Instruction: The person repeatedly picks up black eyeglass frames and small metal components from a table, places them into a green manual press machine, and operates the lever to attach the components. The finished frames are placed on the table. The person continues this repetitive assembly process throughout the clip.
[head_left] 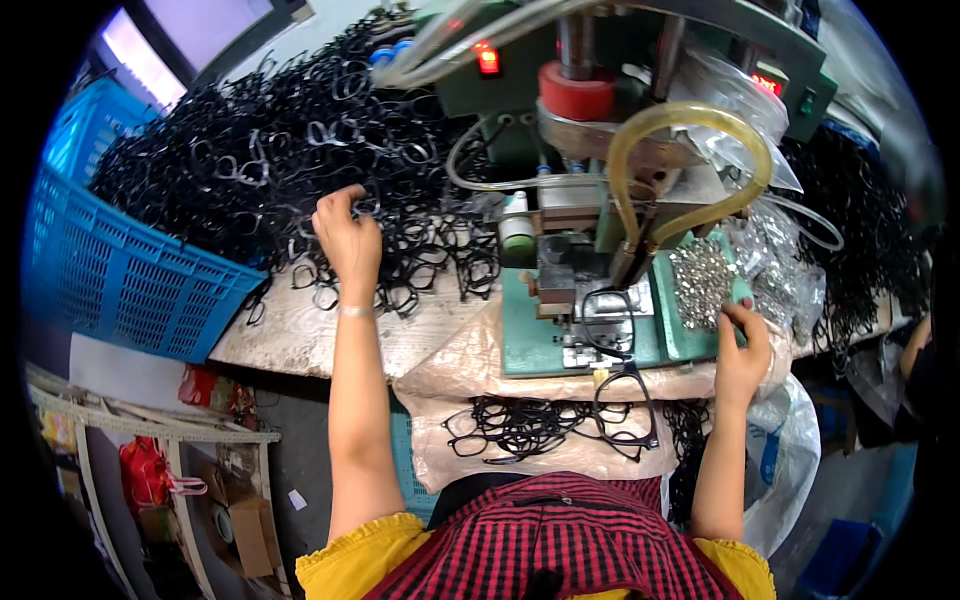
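My left hand (348, 240) reaches over the near side of a big heap of black glasses frames (290, 150). Its fingers are curled at the frames; whatever they hold is hidden. At the right, my right hand (742, 350) is at the edge of a green tray (690, 352) of small shiny metal pieces (702, 285). Those fingers are pinched together, and anything between them is too small to name. Between my hands stands a green press machine (530, 335). One black glasses frame (632, 345) sits under its head, and another glasses frame (652, 400) hangs off the front edge.
A blue plastic crate (140, 270) stands at the left of the bench. A yellowish hose (690, 110) loops before the press. More glasses frames (520, 425) lie on wrapping over my lap. Clear plastic bags (780, 265) and another dark heap (860, 220) are at the right.
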